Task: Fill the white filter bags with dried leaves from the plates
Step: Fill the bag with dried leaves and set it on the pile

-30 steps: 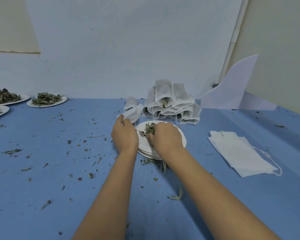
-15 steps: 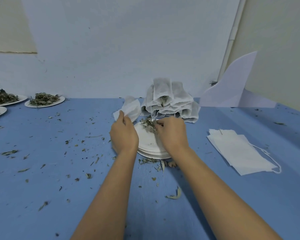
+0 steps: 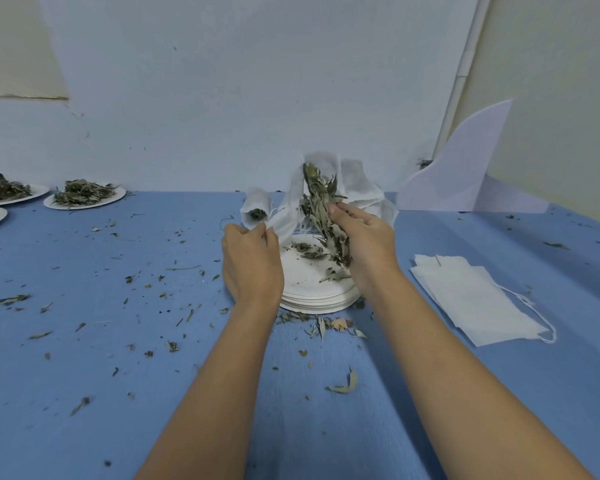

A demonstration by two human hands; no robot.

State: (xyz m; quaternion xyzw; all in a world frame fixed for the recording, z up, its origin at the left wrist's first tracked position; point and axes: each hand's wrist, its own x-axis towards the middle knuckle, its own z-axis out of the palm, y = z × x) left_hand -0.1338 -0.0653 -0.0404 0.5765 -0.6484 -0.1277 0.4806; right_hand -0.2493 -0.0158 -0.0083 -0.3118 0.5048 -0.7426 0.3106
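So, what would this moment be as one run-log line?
left hand: pinches white filter bag | right hand: grips bunch of dried green leaves | stacked white paper plates: nearly empty

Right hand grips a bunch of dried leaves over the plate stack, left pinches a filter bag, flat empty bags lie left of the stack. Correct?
No. Head view: the flat empty bags lie right of the plate stack. Rest holds: right hand grips the dried leaves, left hand pinches a filter bag.

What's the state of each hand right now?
Left hand: closed, pinching the edge of a white filter bag.
Right hand: closed, gripping a bunch of dried leaves.
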